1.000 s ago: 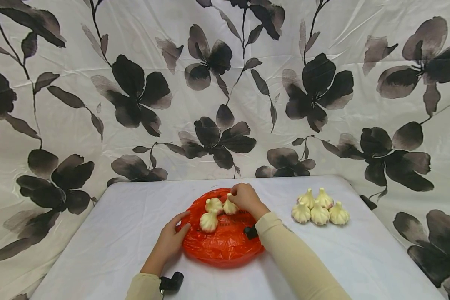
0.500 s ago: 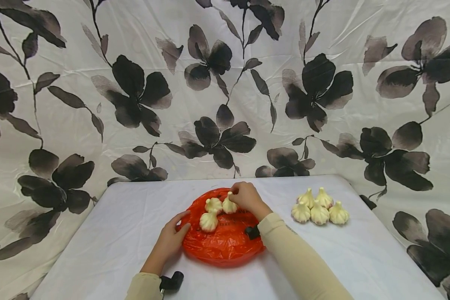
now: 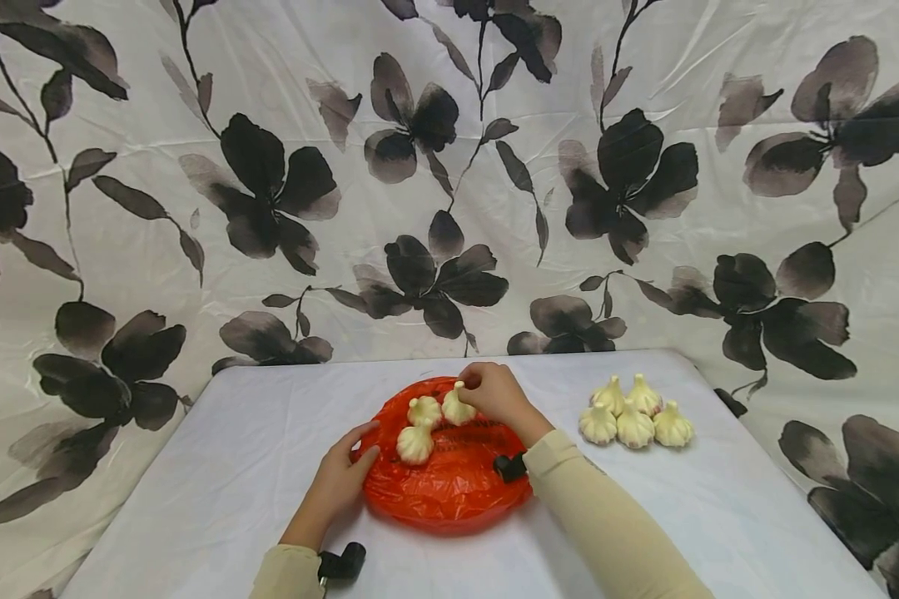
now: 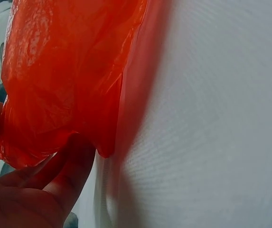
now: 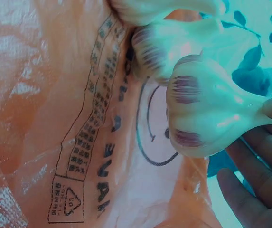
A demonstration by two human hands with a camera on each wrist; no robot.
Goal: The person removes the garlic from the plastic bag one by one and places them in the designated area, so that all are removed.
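A round, flat bundle in a shiny red plastic bag (image 3: pixel 449 491) lies mid-table, with printed lettering on its top. Thumb and fingers of my left hand (image 3: pixel 337 472) hold its left edge; the left wrist view has the fingers (image 4: pixel 74 175) against the red plastic. My right hand (image 3: pixel 499 394) pinches a garlic bulb (image 3: pixel 458 408) by its stem at the back of the bag. From the right wrist, this bulb (image 5: pixel 204 111) shows purple streaks. Two more garlic bulbs, one rear (image 3: pixel 424 412) and one front (image 3: pixel 415 446), sit on the bag left of it.
Several garlic bulbs (image 3: pixel 635 426) stand clustered on the white-covered table (image 3: pixel 217 499) at the right. Behind the table hangs a white cloth (image 3: pixel 524 216) printed with dark flowers. A small black camera (image 3: pixel 508 467) on the right wrist hangs over the bag.
My right wrist and forearm have shifted slightly to the right, while the fingers keep their pinch on the garlic bulb. The left hand stays in place. The head view has turned slightly.
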